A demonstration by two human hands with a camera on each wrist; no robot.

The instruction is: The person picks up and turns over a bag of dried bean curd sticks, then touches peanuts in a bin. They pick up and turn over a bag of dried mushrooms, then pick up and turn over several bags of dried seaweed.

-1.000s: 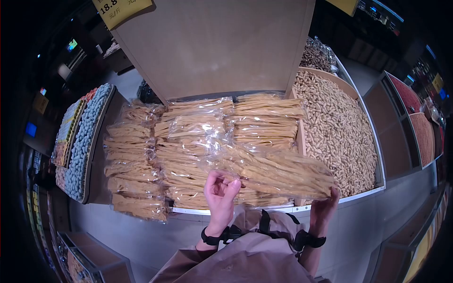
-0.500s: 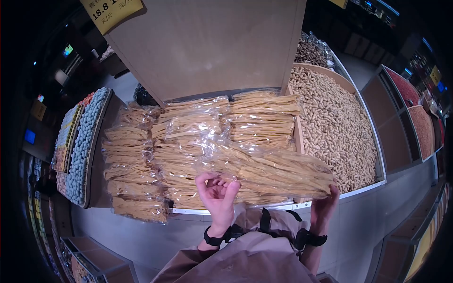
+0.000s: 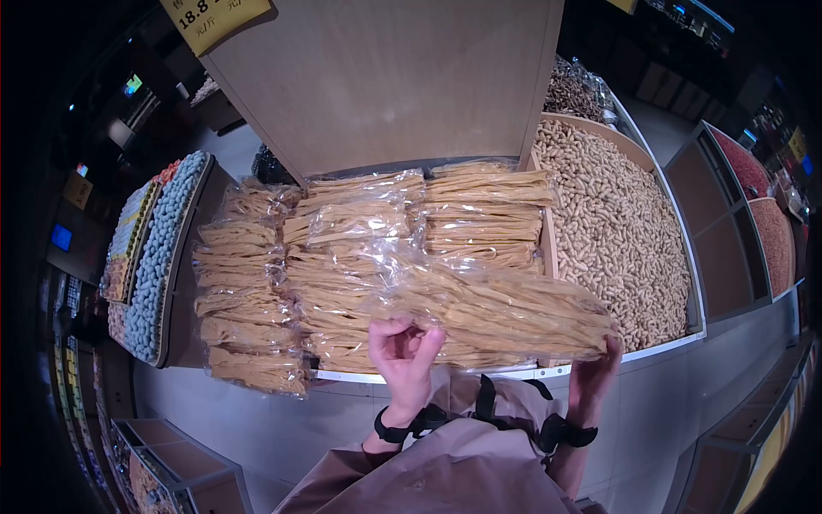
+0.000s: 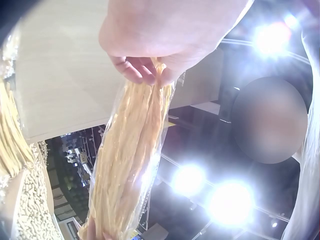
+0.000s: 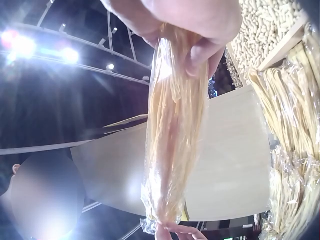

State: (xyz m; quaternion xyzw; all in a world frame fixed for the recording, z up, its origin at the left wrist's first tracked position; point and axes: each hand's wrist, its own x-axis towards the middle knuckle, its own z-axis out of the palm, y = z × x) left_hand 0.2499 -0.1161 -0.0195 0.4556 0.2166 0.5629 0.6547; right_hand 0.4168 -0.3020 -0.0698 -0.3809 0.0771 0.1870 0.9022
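A long clear plastic bag of dried tofu sticks (image 3: 505,313) is held between both hands above the display. My left hand (image 3: 406,364) pinches its left end between thumb and fingers, as the left wrist view also shows. At the other end my right hand (image 3: 593,377) grips the bag, thumb on one side and fingers on the other in the right wrist view. Pale yellow sticks (image 5: 175,115) run lengthwise inside the shiny film. Beneath and behind it lie rows of similar bags (image 3: 342,274), partly hidden by the held one.
Right of the tofu sticks, past a wooden divider (image 3: 549,244), is a bin of peanuts (image 3: 616,231). A tall wooden panel (image 3: 385,86) rises behind the rows, with a yellow price sign (image 3: 214,21) at its upper left. Bluish round goods (image 3: 158,257) stand on the left.
Both hands keep their hold on the bag, which stays almost in place. The head view shifts slightly left, then back right.
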